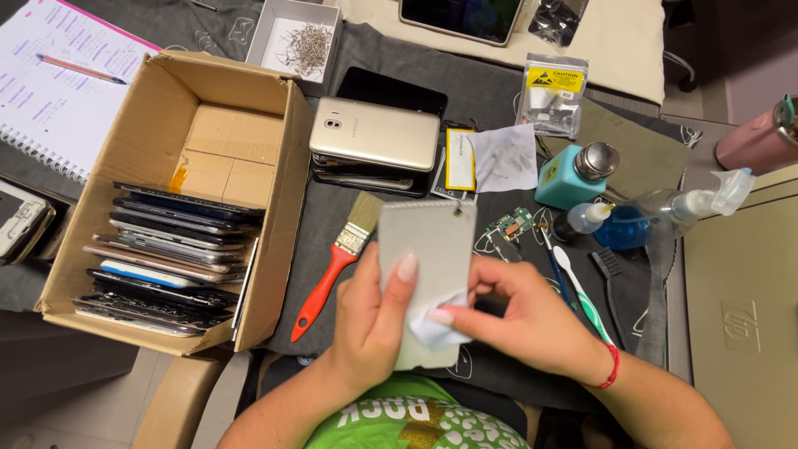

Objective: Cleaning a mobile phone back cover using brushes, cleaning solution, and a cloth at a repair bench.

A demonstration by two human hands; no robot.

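Dark cloth covers the bench (490,91), crowded with phone parts. Near its front edge, the left hand (378,320) grips a silver phone back panel (428,249), held upright off the surface. The right hand (524,320) pinches a small white wipe (432,328) against the panel's lower part. Just left lies a red-handled brush (332,270). A cardboard box (249,274) of stacked phones sits at the left edge. Farther back rest a gold phone (374,133) and a teal pump bottle (573,175).
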